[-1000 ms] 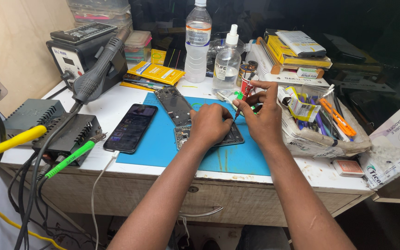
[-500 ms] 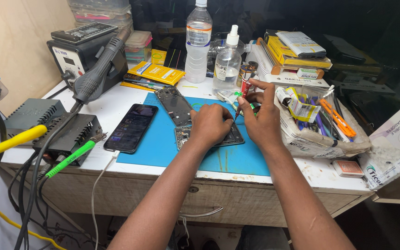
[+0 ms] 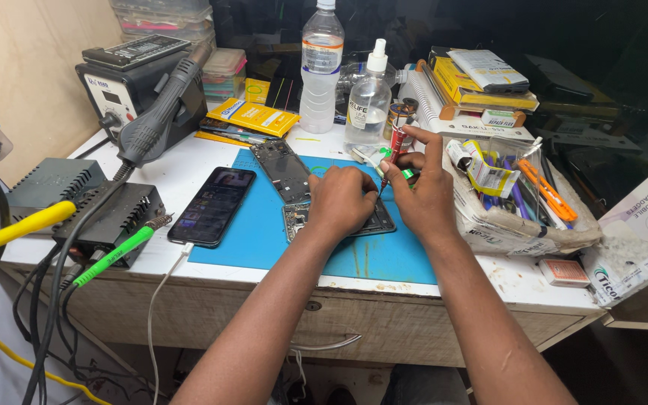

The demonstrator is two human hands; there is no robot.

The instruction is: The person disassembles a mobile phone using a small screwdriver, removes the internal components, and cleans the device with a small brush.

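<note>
Right hand [image 3: 425,199] grip still pinching the red screwdriver [image 3: 394,150], hardly shifted; left hand [image 3: 341,201] stays closed on the opened phone [image 3: 339,219], mid blue mat [image 3: 384,255] on the worktop — fastener work ongoing.

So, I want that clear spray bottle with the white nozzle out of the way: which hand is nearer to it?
Right. The right hand sits just below the clear spray bottle; the left hand lies lower and further left, on the opened phone.

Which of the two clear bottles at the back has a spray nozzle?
The shorter bottle, right of the tall capped water bottle and nearer the right hand.
</note>
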